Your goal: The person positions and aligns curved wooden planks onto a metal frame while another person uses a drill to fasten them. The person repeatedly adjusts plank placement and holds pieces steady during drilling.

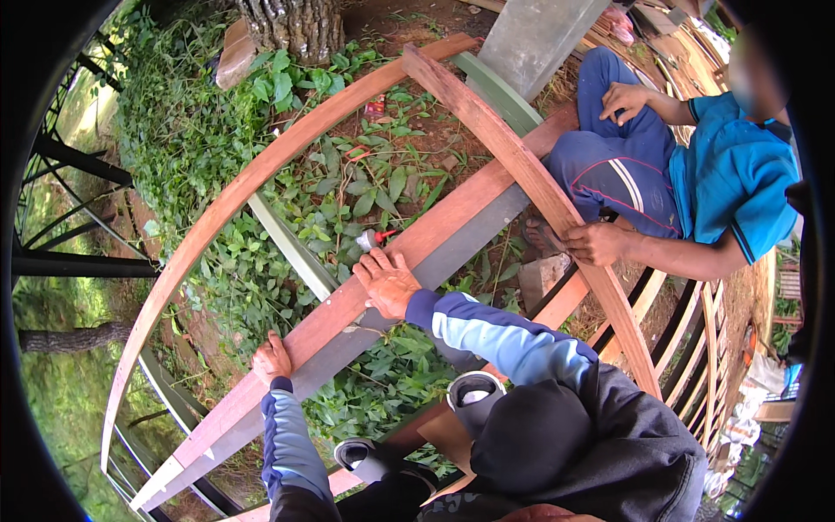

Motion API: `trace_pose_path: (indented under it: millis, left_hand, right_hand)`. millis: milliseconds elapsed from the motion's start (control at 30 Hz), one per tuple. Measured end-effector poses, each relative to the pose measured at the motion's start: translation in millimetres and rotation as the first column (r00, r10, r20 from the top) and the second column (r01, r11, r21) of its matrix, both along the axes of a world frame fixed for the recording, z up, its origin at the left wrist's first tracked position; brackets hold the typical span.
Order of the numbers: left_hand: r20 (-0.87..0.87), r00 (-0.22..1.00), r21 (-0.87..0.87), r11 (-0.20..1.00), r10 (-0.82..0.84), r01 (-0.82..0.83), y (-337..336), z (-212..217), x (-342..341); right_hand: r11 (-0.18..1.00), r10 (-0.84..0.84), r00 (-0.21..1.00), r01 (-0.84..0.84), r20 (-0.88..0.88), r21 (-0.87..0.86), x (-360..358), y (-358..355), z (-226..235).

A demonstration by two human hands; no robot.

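Note:
A long reddish wooden plank (348,300) slants from the lower left to the upper right, its side face dark grey. My left hand (273,358) grips the plank's edge, fingers closed around it. Farther up, my right hand (387,283) lies on the top face with fingers spread. Just beyond its fingertips is a small whitish bottle (369,238) with a red nozzle. A curved wooden strip (235,187) arcs past the plank's far side, and a second curved strip (522,165) crosses over the plank at the right. A green-grey crosspiece (291,244) reaches from the arc toward the plank.
At the right sits a person in a blue shirt (726,191), one hand (596,244) on the second strip. Behind stand a tree trunk (296,30) and a grey slab (535,39). Leafy plants (191,113) cover the ground. Several wooden ribs (687,322) lie at lower right.

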State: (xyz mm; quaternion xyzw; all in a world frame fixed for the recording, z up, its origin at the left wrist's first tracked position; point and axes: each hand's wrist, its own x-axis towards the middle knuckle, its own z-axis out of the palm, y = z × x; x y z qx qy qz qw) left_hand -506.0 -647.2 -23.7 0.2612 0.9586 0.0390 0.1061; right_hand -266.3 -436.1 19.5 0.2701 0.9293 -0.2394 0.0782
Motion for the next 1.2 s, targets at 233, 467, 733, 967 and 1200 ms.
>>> trace_pose_path:
  millis: [233, 467, 733, 967, 1200]
  left_hand:
    - [0.032, 0.999, -0.022, 0.999, 0.024, -0.024, -0.4, -0.2, -1.5]
    - [0.025, 1.0, -0.02, 1.0, 0.017, -0.017, -0.8, -0.8, -1.0]
    - [-0.036, 0.993, 0.017, 0.994, -0.112, 0.112, -6.8, -4.8, -1.4]
    - [0.052, 0.998, -0.042, 0.999, 0.033, -0.03, 2.8, 8.3, 1.5]
    - [0.08, 0.995, -0.063, 0.997, 0.051, -0.046, 4.1, 10.9, 0.4]
  right_hand:
    - [0.998, 0.015, 1.0, -0.013, -0.027, 0.069, 1.3, -0.7, 1.3]
    - [0.994, 0.025, 1.0, -0.024, -0.006, 0.111, 1.2, -1.3, 2.5]
    - [0.986, 0.02, 1.0, -0.017, -0.019, 0.167, -1.0, -2.7, -3.3]
    - [0.987, 0.019, 0.998, -0.009, -0.057, 0.161, -0.2, -2.4, -4.6]
    - [0.989, 0.021, 0.996, -0.008, -0.089, 0.147, 1.1, -1.1, -4.7]
